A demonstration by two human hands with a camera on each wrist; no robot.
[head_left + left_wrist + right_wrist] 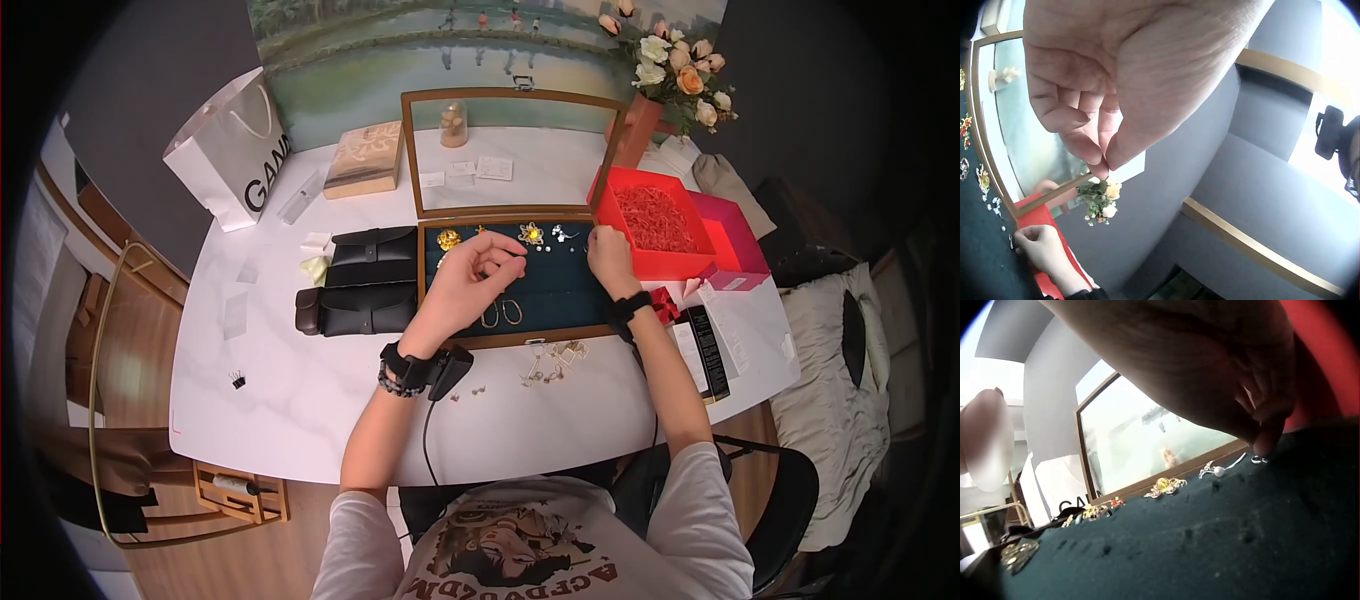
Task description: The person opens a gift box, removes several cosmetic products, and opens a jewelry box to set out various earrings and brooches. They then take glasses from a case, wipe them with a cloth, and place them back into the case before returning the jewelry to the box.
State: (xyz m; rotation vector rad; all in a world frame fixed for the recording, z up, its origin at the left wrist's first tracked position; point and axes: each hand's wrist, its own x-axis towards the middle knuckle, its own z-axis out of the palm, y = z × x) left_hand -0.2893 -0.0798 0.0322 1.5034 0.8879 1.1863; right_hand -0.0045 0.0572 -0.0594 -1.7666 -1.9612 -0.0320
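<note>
A wooden-framed jewelry box (470, 341), lined in dark teal velvet, stands with its glass lid (540, 160) raised. At its back right corner my right hand (612, 262) pinches a small silver earring (1260, 460) down at the velvet. Over the box's left half hovers my left hand (470, 285), fingers loosely curled and thumb tip against the fingertips (1100, 169), with nothing visible between them. Along the back lie a yellow-stone flower brooch (532, 234), a silver piece with a pearl (1218, 470) and a gold flower piece (448, 239). Hoop earrings (511, 312) rest nearer the front.
Several small earrings (545, 370) lie on the white table in front of the box. Black leather cases (368, 308) sit at its left, a red box of shredded paper (660, 215) at its right. A paper bag (225, 150) and a flower vase (637, 130) stand behind.
</note>
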